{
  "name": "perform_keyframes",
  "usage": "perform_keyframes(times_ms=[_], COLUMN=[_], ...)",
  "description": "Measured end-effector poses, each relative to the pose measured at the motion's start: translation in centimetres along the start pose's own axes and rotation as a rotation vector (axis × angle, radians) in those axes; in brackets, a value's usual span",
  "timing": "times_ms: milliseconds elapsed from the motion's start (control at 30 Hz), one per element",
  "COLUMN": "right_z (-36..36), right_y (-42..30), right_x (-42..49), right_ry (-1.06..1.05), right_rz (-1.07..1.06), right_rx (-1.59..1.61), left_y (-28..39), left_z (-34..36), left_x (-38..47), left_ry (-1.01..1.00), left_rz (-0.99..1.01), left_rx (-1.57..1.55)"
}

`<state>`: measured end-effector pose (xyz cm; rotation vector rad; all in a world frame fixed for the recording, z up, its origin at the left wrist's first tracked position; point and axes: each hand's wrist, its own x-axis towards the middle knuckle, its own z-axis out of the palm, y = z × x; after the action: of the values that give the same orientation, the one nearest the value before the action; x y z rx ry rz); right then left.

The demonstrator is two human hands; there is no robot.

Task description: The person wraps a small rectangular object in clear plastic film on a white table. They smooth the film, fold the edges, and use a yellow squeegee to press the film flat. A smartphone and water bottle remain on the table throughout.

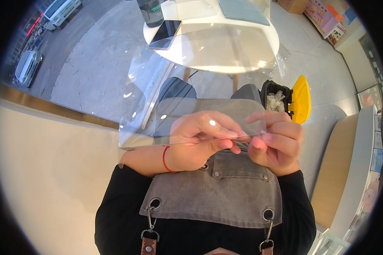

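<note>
A large transparent plastic sheet (137, 127), creased or folded like a box blank, spreads in front of my chest and catches bright reflections. Its near edge is pinched between the thumb and fingers of my left hand (194, 140), which has a red cord (166, 159) around the wrist. At the right end of that same edge, the thumb and fingertips of my right hand (279, 140) grip the corner. Parts of both hands show through the plastic. Just below them is my grey-brown apron (210, 194) with metal eyelets.
A white round table (191, 57) stands ahead, bearing a smartphone (166, 34), a dark bottle (150, 12) and a blue-grey flat pad (244, 12). A bin with a yellow lid (301, 100) stands by my right knee. A counter (335, 165) curves along the right; a pale wall (51, 165) is left.
</note>
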<state>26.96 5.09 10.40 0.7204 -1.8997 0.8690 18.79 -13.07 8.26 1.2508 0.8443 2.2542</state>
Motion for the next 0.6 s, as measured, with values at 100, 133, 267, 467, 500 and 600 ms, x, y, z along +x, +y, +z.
perform_keyframes(times_ms=[100, 133, 267, 467, 500, 600], right_z=[0.6, 1.0, 2.3, 2.5, 2.0, 2.4], right_y=[1.1, 1.5, 1.9, 2.5, 2.6, 2.4], right_x=[-0.1, -0.3, -0.6, -0.7, -0.7, -0.8], right_ry=[0.039, 0.071, 0.176, 0.176, 0.131, 0.155], right_rz=[0.05, 0.075, 0.225, 0.246, 0.215, 0.212], right_rx=[0.157, 0.231, 0.36, 0.373, 0.329, 0.234], left_y=[-0.1, -0.2, -0.5, -1.4, -1.3, -1.2], left_z=[-0.3, -0.6, -0.9, -1.5, -1.4, -1.4], left_x=[0.1, 0.0, 0.3, 0.9, 0.8, 0.8], left_ry=[0.008, 0.005, 0.026, 0.063, 0.066, 0.067], left_rz=[0.03, 0.04, 0.05, 0.17, 0.149, 0.103], left_rx=[0.095, 0.155, 0.183, 0.278, 0.275, 0.241])
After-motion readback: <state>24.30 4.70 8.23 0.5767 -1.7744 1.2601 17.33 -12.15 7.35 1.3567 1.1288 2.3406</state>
